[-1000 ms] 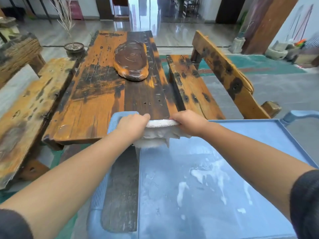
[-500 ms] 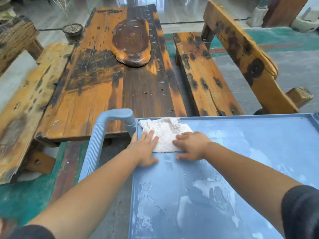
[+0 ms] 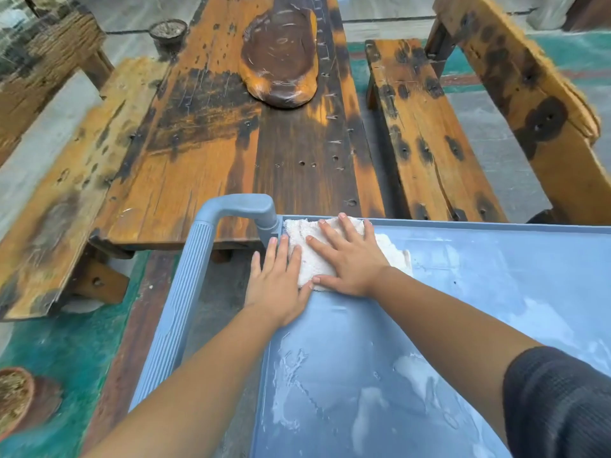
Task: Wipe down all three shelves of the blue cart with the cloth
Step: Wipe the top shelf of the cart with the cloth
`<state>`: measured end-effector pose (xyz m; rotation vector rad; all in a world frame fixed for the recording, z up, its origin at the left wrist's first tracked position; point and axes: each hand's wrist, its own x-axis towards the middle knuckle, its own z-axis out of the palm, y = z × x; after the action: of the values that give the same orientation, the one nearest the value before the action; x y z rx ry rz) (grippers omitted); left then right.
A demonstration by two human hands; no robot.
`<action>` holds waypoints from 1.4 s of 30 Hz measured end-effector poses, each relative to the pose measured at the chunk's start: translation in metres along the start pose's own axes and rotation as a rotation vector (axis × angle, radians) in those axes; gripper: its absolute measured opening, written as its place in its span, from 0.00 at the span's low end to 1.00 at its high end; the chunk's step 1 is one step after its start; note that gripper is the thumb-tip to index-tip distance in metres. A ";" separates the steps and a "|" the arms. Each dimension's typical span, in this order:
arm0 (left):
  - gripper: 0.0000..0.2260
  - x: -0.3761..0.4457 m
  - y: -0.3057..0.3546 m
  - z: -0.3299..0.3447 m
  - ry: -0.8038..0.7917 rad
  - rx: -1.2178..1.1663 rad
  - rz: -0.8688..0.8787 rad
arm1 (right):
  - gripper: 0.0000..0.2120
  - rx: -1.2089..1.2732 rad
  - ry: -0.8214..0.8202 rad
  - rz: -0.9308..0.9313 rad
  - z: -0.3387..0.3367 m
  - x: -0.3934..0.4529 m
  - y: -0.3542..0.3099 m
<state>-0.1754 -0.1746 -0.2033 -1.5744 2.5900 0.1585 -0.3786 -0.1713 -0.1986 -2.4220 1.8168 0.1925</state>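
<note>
Blue plastic top shelf (image 3: 463, 325) of the cart fills the lower right, streaked with white residue across most of its surface; the lower two shelves are out of view, so I can't tell their condition. The grey-blue cart handle (image 3: 195, 276) runs down the left side, and behind it sits the scorched orange wooden table (image 3: 231, 143) with benches, not part of the job. Change over the last second: the cloth (image 3: 310, 256) was bunched and gripped in both hands at the shelf's far rim; now it's spread flat in the far left corner, touching the rim beside the handle post. The right hand (image 3: 350, 259) lies on top of the cloth, fingers straight and spread, pressing down. The left hand (image 3: 281, 285) is also flat with fingers extended, fingertips on the cloth's left edge, palm on bare shelf by the side rim. Neither hand is gripping anything. Read: setup is done and the first wipe stroke is starting from the corner. Progress looks minimal, with residue untouched nearer the person. A likely next move is to drag the cloth towards the body or rightwards. Risk: the cloth slipping under flat palms.
</note>
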 end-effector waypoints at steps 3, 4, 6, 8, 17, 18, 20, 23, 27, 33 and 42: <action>0.38 -0.015 -0.007 0.006 -0.048 -0.166 -0.059 | 0.39 0.004 0.027 -0.051 0.006 0.011 -0.007; 0.39 -0.015 -0.007 0.006 -0.058 -0.227 -0.051 | 0.39 0.026 0.026 -0.060 0.009 0.013 -0.006; 0.39 -0.012 -0.007 0.006 -0.057 -0.303 -0.031 | 0.38 0.055 0.010 -0.060 0.015 0.016 -0.004; 0.38 -0.012 -0.007 0.007 -0.049 -0.362 -0.009 | 0.37 0.056 -0.013 -0.060 0.018 0.019 -0.004; 0.35 -0.009 -0.013 0.010 -0.021 -0.545 0.080 | 0.33 0.098 -0.024 -0.006 0.019 0.016 -0.029; 0.36 -0.010 -0.014 0.009 -0.023 -0.548 0.094 | 0.32 0.093 -0.020 -0.007 0.020 0.014 -0.035; 0.37 -0.011 -0.014 0.007 -0.026 -0.566 0.100 | 0.31 0.099 0.001 -0.012 0.023 0.009 -0.050; 0.37 -0.011 -0.013 0.007 -0.025 -0.610 0.093 | 0.32 0.159 0.022 -0.009 0.024 -0.003 -0.072; 0.38 -0.009 -0.013 0.010 -0.044 -0.729 0.048 | 0.32 0.183 0.042 0.033 0.025 -0.023 -0.096; 0.39 -0.007 -0.013 0.010 -0.061 -0.650 0.040 | 0.32 0.206 -0.002 -0.070 0.036 -0.087 -0.135; 0.36 -0.079 0.005 -0.001 -0.150 -0.385 -0.102 | 0.32 0.301 -0.041 -0.098 0.031 -0.107 -0.145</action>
<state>-0.1438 -0.1032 -0.1905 -1.7253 2.4610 0.7749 -0.2696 -0.0245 -0.2096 -2.2703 1.5753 -0.0377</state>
